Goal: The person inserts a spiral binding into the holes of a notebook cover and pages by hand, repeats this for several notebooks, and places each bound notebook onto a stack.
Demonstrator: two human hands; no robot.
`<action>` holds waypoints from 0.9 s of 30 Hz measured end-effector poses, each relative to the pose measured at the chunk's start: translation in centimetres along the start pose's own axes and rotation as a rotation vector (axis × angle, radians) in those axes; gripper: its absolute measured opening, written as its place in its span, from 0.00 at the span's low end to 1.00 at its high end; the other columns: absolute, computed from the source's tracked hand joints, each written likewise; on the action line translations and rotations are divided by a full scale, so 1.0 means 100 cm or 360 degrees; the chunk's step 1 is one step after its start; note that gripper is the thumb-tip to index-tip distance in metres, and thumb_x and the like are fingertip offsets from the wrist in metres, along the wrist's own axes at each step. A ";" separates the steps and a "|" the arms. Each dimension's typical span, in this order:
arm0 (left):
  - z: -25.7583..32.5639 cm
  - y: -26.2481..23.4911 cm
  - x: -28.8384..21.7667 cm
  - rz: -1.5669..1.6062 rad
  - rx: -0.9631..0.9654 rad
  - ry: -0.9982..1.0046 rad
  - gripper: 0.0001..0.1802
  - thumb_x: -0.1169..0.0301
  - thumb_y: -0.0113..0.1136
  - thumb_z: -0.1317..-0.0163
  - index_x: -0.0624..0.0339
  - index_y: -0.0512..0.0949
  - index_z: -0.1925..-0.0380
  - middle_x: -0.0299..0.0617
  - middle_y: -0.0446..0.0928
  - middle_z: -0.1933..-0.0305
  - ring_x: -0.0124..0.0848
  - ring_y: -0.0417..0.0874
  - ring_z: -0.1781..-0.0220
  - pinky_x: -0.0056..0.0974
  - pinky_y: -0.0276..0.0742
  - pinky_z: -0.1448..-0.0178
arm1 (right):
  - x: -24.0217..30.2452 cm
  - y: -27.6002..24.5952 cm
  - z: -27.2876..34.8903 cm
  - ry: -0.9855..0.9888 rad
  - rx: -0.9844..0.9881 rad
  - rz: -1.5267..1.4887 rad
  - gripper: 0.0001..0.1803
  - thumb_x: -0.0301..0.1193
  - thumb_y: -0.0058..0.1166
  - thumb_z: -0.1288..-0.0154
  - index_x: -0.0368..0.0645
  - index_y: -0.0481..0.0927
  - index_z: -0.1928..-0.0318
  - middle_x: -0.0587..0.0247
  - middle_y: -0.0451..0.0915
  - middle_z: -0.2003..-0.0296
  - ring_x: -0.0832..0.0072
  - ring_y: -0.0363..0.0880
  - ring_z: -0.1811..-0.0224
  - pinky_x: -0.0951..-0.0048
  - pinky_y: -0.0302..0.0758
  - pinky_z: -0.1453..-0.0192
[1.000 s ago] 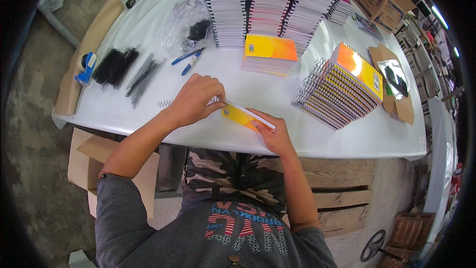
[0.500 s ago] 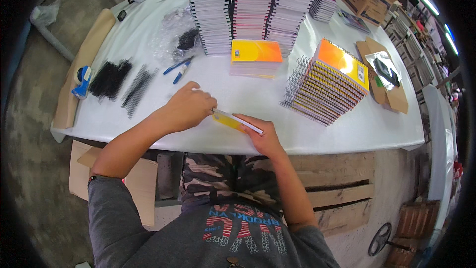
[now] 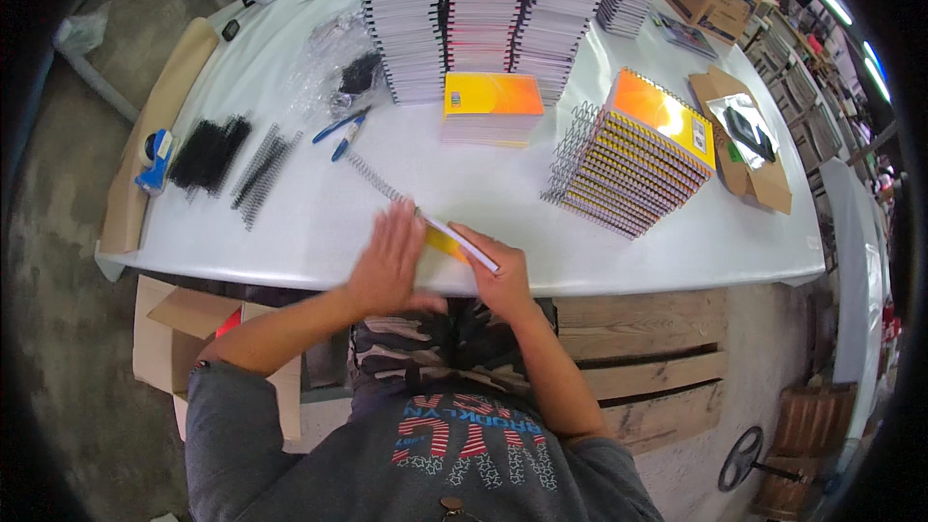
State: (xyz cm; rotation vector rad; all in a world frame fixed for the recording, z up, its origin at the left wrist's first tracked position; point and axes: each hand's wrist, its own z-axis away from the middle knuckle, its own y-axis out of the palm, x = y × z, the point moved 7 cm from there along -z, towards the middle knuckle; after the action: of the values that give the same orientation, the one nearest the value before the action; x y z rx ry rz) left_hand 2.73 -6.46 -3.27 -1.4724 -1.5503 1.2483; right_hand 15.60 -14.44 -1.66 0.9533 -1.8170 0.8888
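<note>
One left hand (image 3: pixel 385 261) is blurring open and flat at frame centre, no longer curling as before, beside a yellow booklet (image 3: pixel 445 244) that the right hand (image 3: pixel 501 275) is pinching; a wire coil (image 3: pixel 372 177) is now extending toward upper left.

left hand (image 3: pixel 385 259): fingers (image 3: pixel 394 222) extended, thumb (image 3: pixel 428 304) apart | right hand (image 3: pixel 503 280): curled, gripping | forearms (image 3: pixel 563 382) angled inward | hands near each other
</note>
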 end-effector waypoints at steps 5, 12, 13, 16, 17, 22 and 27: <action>-0.028 -0.065 0.005 -0.0688 -0.0667 0.0068 0.62 0.31 0.47 0.52 0.79 0.44 0.37 0.71 0.40 0.32 0.69 0.42 0.31 0.68 0.40 0.35 | 0.004 0.013 0.004 -0.0046 0.0089 0.0102 0.18 0.20 0.49 0.40 0.43 0.76 0.49 0.52 0.80 0.56 0.62 0.80 0.55 0.72 0.74 0.52; 0.025 -0.011 -0.029 -0.0589 -0.0242 0.0222 0.64 0.26 0.42 0.54 0.81 0.48 0.38 0.74 0.37 0.32 0.64 0.34 0.29 0.66 0.30 0.33 | -0.002 0.021 0.010 -0.0013 0.0019 -0.0037 0.20 0.17 0.47 0.43 0.43 0.76 0.49 0.52 0.79 0.55 0.61 0.80 0.55 0.69 0.74 0.51; 0.015 -0.031 -0.029 -0.0695 -0.0470 0.0241 0.65 0.25 0.41 0.55 0.81 0.48 0.38 0.74 0.38 0.32 0.64 0.34 0.29 0.67 0.29 0.33 | 0.000 0.022 0.009 -0.0110 0.0060 0.0072 0.21 0.17 0.47 0.44 0.43 0.75 0.48 0.53 0.79 0.54 0.61 0.79 0.54 0.69 0.74 0.50; -0.004 -0.049 0.030 -0.0471 -0.0776 -0.0246 0.65 0.25 0.42 0.56 0.80 0.48 0.38 0.72 0.39 0.32 0.65 0.33 0.29 0.68 0.26 0.34 | 0.002 0.033 0.018 -0.0199 0.0138 0.0147 0.23 0.16 0.46 0.45 0.43 0.75 0.47 0.54 0.78 0.53 0.62 0.79 0.52 0.68 0.74 0.49; 0.006 -0.024 0.017 -0.0343 -0.0580 -0.0162 0.65 0.25 0.42 0.55 0.80 0.49 0.38 0.73 0.41 0.32 0.66 0.34 0.29 0.68 0.26 0.34 | 0.002 0.031 0.018 -0.0208 0.0132 0.0136 0.24 0.16 0.46 0.46 0.44 0.74 0.47 0.54 0.78 0.52 0.61 0.78 0.51 0.68 0.74 0.48; 0.026 -0.014 -0.037 -0.0673 -0.0265 0.0432 0.68 0.24 0.43 0.57 0.82 0.45 0.37 0.72 0.30 0.31 0.71 0.28 0.32 0.69 0.21 0.36 | 0.007 0.030 0.015 -0.0210 0.0191 0.0161 0.25 0.16 0.45 0.47 0.44 0.74 0.46 0.55 0.78 0.52 0.61 0.78 0.51 0.68 0.73 0.47; 0.016 -0.005 0.020 -0.0044 -0.0577 -0.0244 0.68 0.22 0.38 0.56 0.79 0.44 0.36 0.72 0.32 0.32 0.64 0.33 0.29 0.65 0.22 0.33 | 0.005 0.036 0.017 -0.0256 0.0212 0.0149 0.29 0.14 0.45 0.50 0.44 0.73 0.45 0.54 0.77 0.52 0.60 0.78 0.52 0.67 0.74 0.47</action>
State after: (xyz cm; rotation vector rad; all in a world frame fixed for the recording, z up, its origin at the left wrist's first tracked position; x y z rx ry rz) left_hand 0.78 -4.82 -3.60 -1.5974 -1.9736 1.1270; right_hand 11.70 -14.42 -2.52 1.0562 -1.9716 1.0269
